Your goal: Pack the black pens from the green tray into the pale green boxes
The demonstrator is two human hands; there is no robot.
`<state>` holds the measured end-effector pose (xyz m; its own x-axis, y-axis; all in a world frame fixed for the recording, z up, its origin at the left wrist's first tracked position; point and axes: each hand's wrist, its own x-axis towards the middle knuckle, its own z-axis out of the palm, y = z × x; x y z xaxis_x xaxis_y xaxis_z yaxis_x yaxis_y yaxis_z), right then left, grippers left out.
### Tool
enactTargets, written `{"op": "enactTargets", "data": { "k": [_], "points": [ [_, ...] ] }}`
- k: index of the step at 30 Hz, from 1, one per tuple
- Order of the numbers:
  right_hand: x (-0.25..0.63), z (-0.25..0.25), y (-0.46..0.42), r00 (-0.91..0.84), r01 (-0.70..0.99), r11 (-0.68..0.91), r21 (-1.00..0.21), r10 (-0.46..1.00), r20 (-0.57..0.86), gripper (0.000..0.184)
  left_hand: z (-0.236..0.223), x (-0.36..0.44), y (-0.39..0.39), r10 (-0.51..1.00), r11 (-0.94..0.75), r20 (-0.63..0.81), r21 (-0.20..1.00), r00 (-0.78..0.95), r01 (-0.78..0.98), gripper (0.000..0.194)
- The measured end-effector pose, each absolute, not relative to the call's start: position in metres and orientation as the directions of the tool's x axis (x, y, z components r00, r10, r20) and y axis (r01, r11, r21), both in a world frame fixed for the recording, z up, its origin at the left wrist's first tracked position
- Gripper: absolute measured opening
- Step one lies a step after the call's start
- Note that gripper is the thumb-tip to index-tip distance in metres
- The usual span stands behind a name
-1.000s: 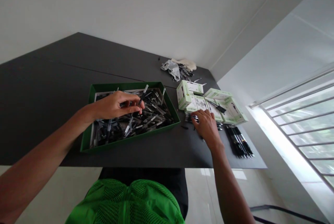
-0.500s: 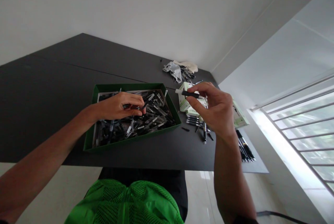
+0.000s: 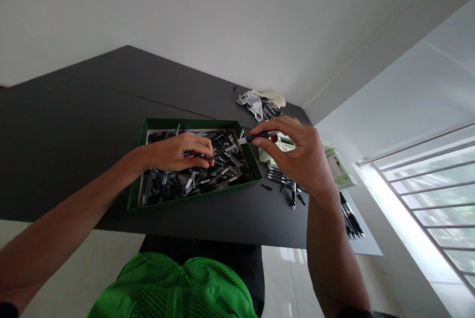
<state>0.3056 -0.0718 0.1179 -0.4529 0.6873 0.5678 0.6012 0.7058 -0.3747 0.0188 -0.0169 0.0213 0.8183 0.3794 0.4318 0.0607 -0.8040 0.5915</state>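
Observation:
My left hand [image 3: 189, 152], fingers closed, pinches a thin dark pen part [image 3: 221, 153] above an open green box [image 3: 193, 123]. The box is full of loose black and clear pens [image 3: 226, 172]. My right hand [image 3: 299, 152] grips a black pen barrel [image 3: 261, 136] between thumb and fingertips, level with the box's right side. A clear end of the barrel points left, close to the tip of the thin part. Whether the two touch, I cannot tell.
Right of the box lie a row of pens [image 3: 278, 175] and small dark bits. Light green cartons [image 3: 339, 167] stand behind my right wrist, and more pens [image 3: 351, 216] lie near the table's right edge. Cloth gloves [image 3: 254, 104] rest on pens at the back.
My right hand has brought the pen barrel left and slightly down, so its clear end is now near the thin part in my left hand. The view has shifted slightly.

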Motion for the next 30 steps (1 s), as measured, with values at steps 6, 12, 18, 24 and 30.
{"op": "enactTargets", "data": {
  "k": [6,12,18,24,30],
  "points": [
    [0.307,0.118,-0.072,-0.500,0.589,0.727,-0.353,0.671,0.547,0.010,0.021,0.018,-0.016,0.376,-0.801,0.418,0.595,0.827,0.064,0.017],
    [0.306,0.118,-0.071,-0.512,0.597,0.727,-0.338,0.670,0.537,0.010,0.020,0.019,-0.016,0.374,-0.803,0.419,0.592,0.827,0.064,0.016],
    [0.304,0.119,-0.070,-0.529,0.605,0.726,-0.327,0.674,0.517,0.008,0.021,0.019,-0.017,0.373,-0.805,0.425,0.591,0.825,0.059,0.018],
    [0.299,0.117,-0.068,-0.577,0.600,0.739,-0.307,0.666,0.473,0.011,0.021,0.019,-0.017,0.369,-0.806,0.425,0.590,0.827,0.057,0.022],
    [0.290,0.111,-0.064,-0.602,0.573,0.758,-0.311,0.647,0.469,0.011,0.019,0.019,-0.016,0.372,-0.806,0.416,0.589,0.830,0.067,0.019]
  ]
}}
